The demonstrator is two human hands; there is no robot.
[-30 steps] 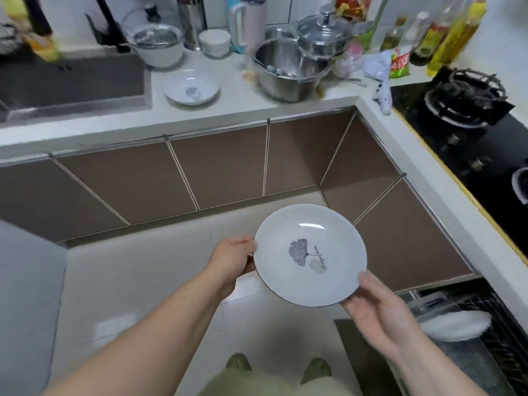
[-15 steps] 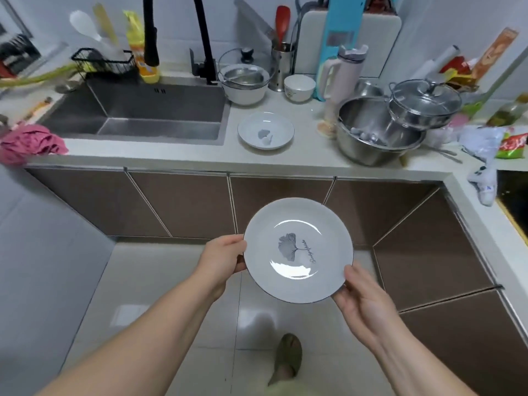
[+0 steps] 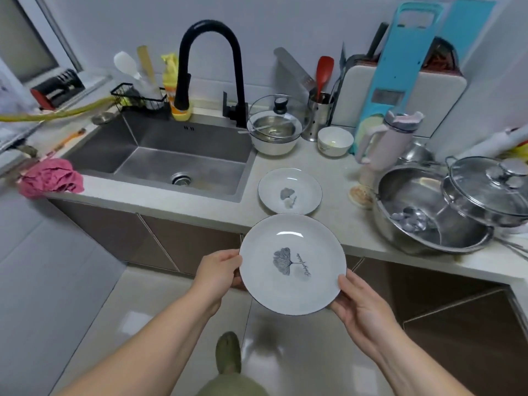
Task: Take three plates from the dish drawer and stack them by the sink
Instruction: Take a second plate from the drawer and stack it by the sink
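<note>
Holding plate point(image 3: 292, 264) level, left hand point(image 3: 218, 268) and right hand point(image 3: 361, 305) gripping opposite rims; counter plate point(image 3: 290, 191) lying straight ahead, just beyond.

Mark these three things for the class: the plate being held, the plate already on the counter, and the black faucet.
held plate point(image 3: 293, 264): head view, leaf print at its centre
counter plate point(image 3: 290, 191): head view, its centre
black faucet point(image 3: 211, 27): head view, top of its arch
</note>
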